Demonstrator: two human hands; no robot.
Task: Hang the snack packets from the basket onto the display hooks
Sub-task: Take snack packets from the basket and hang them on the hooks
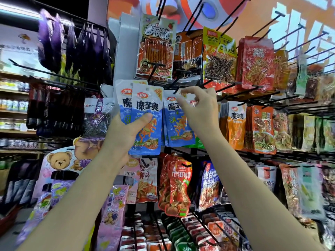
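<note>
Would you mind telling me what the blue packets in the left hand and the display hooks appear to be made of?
The blue packets held by the left hand look like glossy printed plastic film: they catch glare and crinkle slightly. The display hooks look like thin metal rod with a matte black coating, judging by their straight, slim, dark shafts; the metal is a guess.

Far left, wooden shelves (13, 91) carry rows of small bottles (12, 104). Near them dark purple packets (54, 42) hang high. Lower left stands a cardboard teddy bear display (59, 160). An orange wall poster (253, 13) fills the far top right.
</note>
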